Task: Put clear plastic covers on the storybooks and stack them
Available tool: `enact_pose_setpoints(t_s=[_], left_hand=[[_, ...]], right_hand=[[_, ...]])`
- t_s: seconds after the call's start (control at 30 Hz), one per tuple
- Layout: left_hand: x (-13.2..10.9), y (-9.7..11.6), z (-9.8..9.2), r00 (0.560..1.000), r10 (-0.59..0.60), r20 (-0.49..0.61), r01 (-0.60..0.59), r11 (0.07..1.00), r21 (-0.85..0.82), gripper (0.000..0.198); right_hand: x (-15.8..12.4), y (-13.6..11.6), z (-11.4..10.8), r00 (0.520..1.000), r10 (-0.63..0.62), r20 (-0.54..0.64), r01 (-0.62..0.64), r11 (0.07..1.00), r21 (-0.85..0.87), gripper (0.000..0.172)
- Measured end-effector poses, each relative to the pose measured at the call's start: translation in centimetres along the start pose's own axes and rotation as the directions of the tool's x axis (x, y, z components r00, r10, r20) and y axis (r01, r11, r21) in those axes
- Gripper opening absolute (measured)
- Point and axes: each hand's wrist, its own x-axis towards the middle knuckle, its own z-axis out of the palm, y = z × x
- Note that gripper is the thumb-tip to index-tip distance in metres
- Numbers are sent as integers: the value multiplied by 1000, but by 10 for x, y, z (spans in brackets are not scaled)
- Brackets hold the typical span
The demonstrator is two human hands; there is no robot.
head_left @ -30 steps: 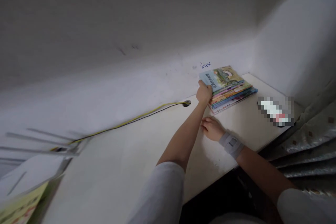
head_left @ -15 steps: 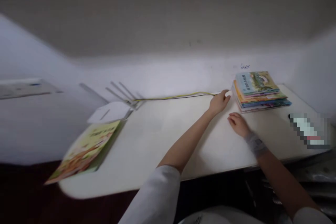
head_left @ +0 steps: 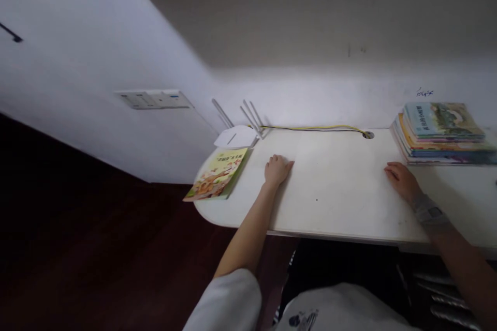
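My left hand (head_left: pixel 277 168) is over the white desk (head_left: pixel 334 186), right of a yellow book (head_left: pixel 219 175) and apart from it. Its thumb sticks out to the side, the other fingers bend a little, and nothing shows in it. The book has an illustrated cover and overhangs the desk's rounded left end. My right hand (head_left: pixel 402 180), with a grey band at the wrist, is near the desk surface in front of a stack of picture books (head_left: pixel 442 139). Its fingers are loosely bent, with no object visible in them.
A white router (head_left: pixel 236 136) with several antennas stands behind the yellow book. From it a yellow and a black cable (head_left: pixel 310 129) run along the wall to a round hole (head_left: pixel 368 135) in the desk. A socket panel (head_left: pixel 155 99) is on the left wall.
My left hand has moved left from the cable's end by the book stack to beside the yellow book. My right hand stays near the stack. The view has turned left.
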Motion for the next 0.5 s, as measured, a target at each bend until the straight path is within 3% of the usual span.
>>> enact_pose_setpoints(t_s=[0.17, 0.33, 0.43, 0.5], left_hand=[[-2, -7, -2, 1000, -7, -9, 6, 997, -72, 34], [-9, -8, -21, 996, -68, -55, 54, 971, -231, 37], [-24, 15, -31, 998, -29, -61, 5, 935, -355, 43], [-43, 46, -34, 998, 51, -34, -61, 882, -467, 39]], right_hand=[[-2, 0, -2, 1000, -1, 21, 2, 998, -57, 28], [1, 4, -8, 999, 2, 49, 3, 996, -92, 31], [0, -19, -5, 998, 15, 68, -8, 995, -102, 40], [-6, -56, 6, 997, 2, 75, 2, 998, -61, 56]])
